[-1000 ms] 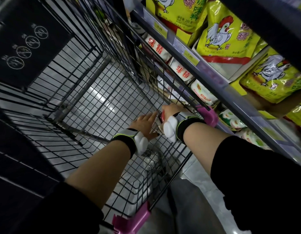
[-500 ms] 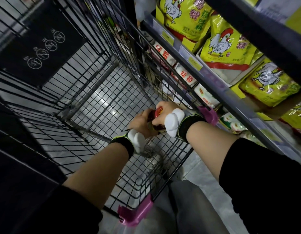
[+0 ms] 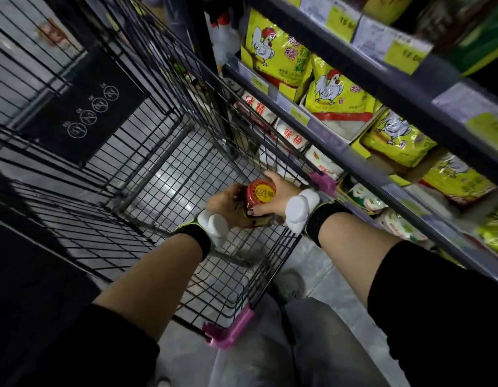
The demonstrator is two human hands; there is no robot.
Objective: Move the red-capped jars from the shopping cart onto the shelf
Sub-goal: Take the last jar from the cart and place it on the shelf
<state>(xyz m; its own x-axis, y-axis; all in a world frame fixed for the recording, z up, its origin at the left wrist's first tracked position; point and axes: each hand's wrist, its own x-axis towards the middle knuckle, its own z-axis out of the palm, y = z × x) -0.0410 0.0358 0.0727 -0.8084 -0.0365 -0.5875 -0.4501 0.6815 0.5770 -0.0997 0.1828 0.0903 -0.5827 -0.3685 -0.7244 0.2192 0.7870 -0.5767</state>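
Note:
A jar with a red cap and a round yellow label [image 3: 261,192] is held above the near right corner of the black wire shopping cart [image 3: 147,174]. My left hand [image 3: 228,206] grips its left side and my right hand [image 3: 278,195] wraps around its right side. Both wrists wear white trackers on black bands. The jar's body is mostly hidden by my fingers. The grey shelf [image 3: 351,152] runs along the right, just past the cart's side.
Yellow bags with a chicken print [image 3: 337,99] fill the shelf level above the cart rim. White and red packets [image 3: 292,138] lie on the lower level. Pink plastic corners [image 3: 231,328] cap the cart's near edge. My grey trouser legs stand on the tiled floor.
Both hands closed around the jar down in the cart and lifted it; its red cap now faces up at cart-rim height. The view tilted up toward the shelf.

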